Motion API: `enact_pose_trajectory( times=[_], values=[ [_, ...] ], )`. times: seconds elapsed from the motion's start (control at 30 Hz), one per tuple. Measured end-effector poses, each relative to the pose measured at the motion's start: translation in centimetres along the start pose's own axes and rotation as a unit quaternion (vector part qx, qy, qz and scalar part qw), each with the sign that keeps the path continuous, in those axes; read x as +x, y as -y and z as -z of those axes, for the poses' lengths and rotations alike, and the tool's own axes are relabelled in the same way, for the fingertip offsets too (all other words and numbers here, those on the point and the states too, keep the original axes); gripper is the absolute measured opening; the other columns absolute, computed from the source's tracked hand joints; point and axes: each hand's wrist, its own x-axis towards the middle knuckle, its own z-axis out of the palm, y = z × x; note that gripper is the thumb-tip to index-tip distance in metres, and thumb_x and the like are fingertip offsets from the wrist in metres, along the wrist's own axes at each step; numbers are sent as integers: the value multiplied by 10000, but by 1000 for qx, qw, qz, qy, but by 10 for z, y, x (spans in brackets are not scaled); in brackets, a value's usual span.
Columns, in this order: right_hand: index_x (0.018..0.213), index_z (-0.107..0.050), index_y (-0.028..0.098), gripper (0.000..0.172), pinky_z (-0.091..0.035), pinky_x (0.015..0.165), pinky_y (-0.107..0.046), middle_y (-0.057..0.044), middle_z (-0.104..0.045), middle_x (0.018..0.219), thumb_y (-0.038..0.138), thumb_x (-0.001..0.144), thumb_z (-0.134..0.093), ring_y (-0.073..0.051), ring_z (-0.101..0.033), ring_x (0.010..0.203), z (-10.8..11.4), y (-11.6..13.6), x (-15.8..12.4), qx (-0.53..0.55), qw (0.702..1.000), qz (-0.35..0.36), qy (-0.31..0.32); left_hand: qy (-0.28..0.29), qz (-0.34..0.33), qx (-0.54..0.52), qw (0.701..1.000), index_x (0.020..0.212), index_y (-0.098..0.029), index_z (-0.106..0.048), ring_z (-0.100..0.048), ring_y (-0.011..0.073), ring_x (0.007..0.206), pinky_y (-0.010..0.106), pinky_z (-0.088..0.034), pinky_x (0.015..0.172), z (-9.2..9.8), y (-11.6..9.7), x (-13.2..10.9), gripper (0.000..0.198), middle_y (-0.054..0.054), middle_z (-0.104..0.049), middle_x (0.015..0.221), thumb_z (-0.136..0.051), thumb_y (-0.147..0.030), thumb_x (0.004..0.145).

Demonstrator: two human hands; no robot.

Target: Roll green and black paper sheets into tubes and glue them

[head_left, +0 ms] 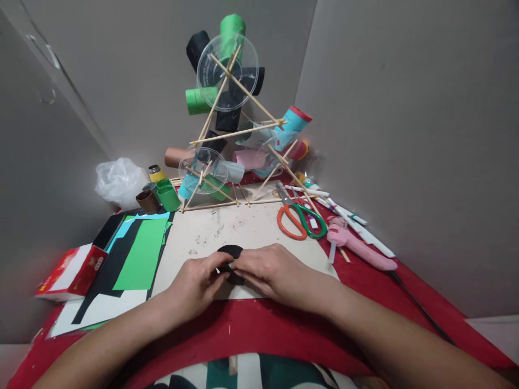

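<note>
Between my two hands is a small piece of black paper (pixel 232 250), curved like a ring or short roll. My left hand (pixel 198 278) pinches its left side between thumb and fingers. On the other side, my right hand (pixel 270 270) grips it with bent fingers that hide part of it. Both hands rest low over the front of a pale board (pixel 243 227). Beyond them stands a structure of wooden sticks (pixel 237 132), clear plastic discs (pixel 198 65) and coloured paper tubes (pixel 233 32).
Scissors (pixel 302 216) and a pink glue gun (pixel 360 248) lie right. On the left are coloured paper sheets (pixel 140 259), a red box (pixel 75 270), short paper rolls (pixel 167 195), a yellow bottle (pixel 155 174) and a plastic bag (pixel 121 182). Red cloth (pixel 243 329) covers the table; grey walls enclose it.
</note>
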Motion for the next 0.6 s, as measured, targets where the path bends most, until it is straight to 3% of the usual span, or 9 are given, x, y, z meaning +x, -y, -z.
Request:
enact_pose_trajectory(
  times=[0.27,0.4,0.47,0.53,0.6],
  values=[
    [899,-679,166,183,-404,586,-228,-32,-701,808,196,940,-504,-141,-621,676,2,-2,0,6,1000,0,-10,10,-3,64,998,906,-192,-674,-642,163,695,232,-455,640,-4,3,5,115,46,-706,789,-561,-200,884],
    [954,-674,177,183,-456,633,-237,-39,-711,852,195,943,-492,-150,-643,728,0,-4,1,31,999,-1,-27,-4,-24,67,997,872,-183,-688,-638,171,680,242,-451,630,-5,6,8,141,56,-705,761,-548,-175,876],
    [1046,-650,178,182,-500,734,-275,-65,-714,959,190,934,-507,-178,-657,861,-1,-4,1,62,995,4,-77,-37,-21,35,999,871,-187,-696,-634,164,668,239,-455,624,-3,7,10,133,52,-705,757,-565,-172,862],
    [1141,-610,185,237,-509,842,-332,-94,-691,1093,184,919,-528,-206,-635,1005,0,-4,1,93,981,5,-171,-100,9,-20,995,834,-189,-696,-614,147,616,228,-454,595,0,7,13,87,33,-688,707,-609,-197,840],
    [1177,-594,202,280,-525,829,-345,-101,-666,1150,182,901,-554,-203,-645,970,3,-3,1,121,951,-34,-282,-168,66,-89,979,774,-181,-676,-576,125,535,213,-439,539,4,8,17,78,4,-644,610,-650,-240,818]
  ],
)
